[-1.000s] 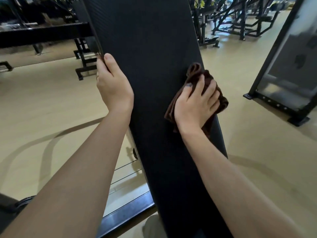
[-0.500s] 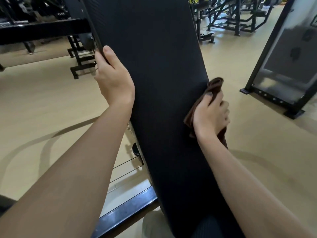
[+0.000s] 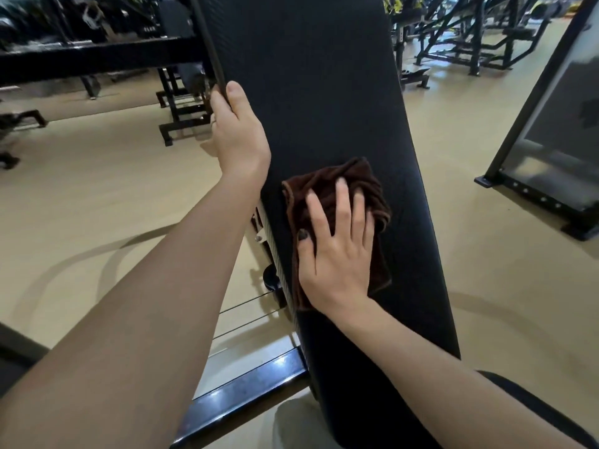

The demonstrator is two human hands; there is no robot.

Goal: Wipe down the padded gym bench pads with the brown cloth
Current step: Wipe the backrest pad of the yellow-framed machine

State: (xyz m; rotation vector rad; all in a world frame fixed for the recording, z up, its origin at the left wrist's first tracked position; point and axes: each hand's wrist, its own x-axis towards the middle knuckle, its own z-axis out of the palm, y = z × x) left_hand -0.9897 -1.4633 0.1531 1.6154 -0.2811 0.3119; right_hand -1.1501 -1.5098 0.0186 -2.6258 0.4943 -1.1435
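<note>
The black bench pad (image 3: 311,102) stands tilted upright, firm and likely steady; the left hand (image 3: 238,131) grips its left edge. Against its lower middle, the right hand (image 3: 337,247), fingers spread flat, presses the brown cloth (image 3: 330,186), soft and limp, best held under the palm.

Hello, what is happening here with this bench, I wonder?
A person is wiping an inclined black bench pad in a gym. The right hand presses a crumpled brown cloth flat against the pad's face, toward its left side. The left hand holds the pad's left edge, thumb on the front.
</note>
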